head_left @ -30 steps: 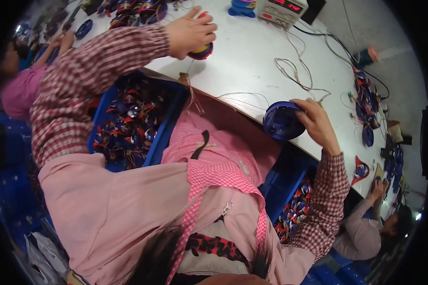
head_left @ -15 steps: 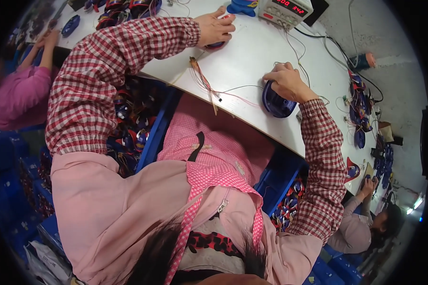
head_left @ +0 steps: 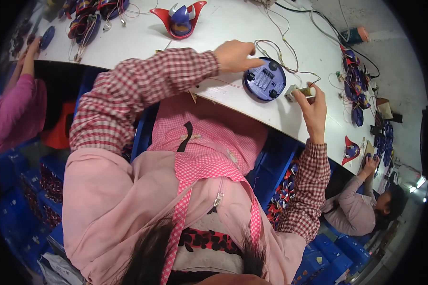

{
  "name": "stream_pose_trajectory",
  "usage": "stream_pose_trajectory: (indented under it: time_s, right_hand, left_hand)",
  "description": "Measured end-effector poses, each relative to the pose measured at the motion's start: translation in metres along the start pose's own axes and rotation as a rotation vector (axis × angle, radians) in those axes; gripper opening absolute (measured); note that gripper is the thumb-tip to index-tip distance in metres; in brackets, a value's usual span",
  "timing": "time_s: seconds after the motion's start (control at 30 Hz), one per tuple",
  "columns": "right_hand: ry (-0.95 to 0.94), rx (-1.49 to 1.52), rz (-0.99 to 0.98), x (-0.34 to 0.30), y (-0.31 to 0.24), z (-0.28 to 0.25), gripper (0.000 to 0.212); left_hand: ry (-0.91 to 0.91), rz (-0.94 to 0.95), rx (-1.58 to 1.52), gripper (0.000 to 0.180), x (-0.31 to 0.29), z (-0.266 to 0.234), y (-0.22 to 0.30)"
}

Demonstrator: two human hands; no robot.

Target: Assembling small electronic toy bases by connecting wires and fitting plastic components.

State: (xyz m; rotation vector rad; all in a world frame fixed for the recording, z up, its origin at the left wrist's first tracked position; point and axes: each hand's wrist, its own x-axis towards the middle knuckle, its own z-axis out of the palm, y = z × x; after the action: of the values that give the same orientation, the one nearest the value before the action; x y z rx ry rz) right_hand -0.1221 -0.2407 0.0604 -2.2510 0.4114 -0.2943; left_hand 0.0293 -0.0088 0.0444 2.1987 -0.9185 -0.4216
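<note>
A dark blue oval plastic base [head_left: 258, 87] lies on the white table with an open, slotted battery compartment facing up. At its upper left edge is my left hand [head_left: 235, 55], thumb and forefinger apart, holding nothing that I can see; whether the thumb touches the rim I cannot tell. To the right of the base, my right hand [head_left: 314, 110] pinches a small pale block [head_left: 294, 92] between thumb and fingers. Thin wires [head_left: 297, 72] run to this block from the back of the table. Its far side is hidden by the fingers.
A red-winged, blue horned toy part [head_left: 180, 21] stands on the table [head_left: 214, 26] at the back. Toy parts with wires [head_left: 88, 26] lie at far left, more [head_left: 355, 90] at right. Co-workers sit on both sides. Blue bins [head_left: 264, 175] stand below the table.
My right hand has let go of the blue base, now flat on the table, and grips the small block. My left hand has come from the back to beside the base. The view has shifted.
</note>
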Motion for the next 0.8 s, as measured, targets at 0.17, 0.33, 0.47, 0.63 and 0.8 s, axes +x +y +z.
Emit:
stream_pose_trajectory:
  time_s: [0.17,0.33,0.47,0.63,0.8]
  right_hand:
    - [-0.041,0.261,0.044,0.011,-0.012,-0.003,0.026]
    - [-0.002,0.438,-0.049,-0.007,-0.054,0.022,0.019]
    - [0.017,0.047,-0.429,-0.011,-0.049,0.052,0.017]
    - [0.042,-0.121,-0.593,-0.015,-0.053,0.063,0.017]
    - [0.010,-0.122,-0.589,-0.023,-0.050,0.069,0.016]
  left_hand:
    - [0.035,0.035,0.076,0.032,0.020,0.029,-0.010]
    - [0.049,0.053,0.049,0.025,0.010,0.028,-0.014]
    - [0.146,0.092,0.004,0.023,0.003,0.031,-0.011]
    - [0.175,0.091,-0.028,0.023,-0.001,0.030,-0.013]
    - [0.136,0.075,-0.059,0.021,-0.005,0.028,-0.011]
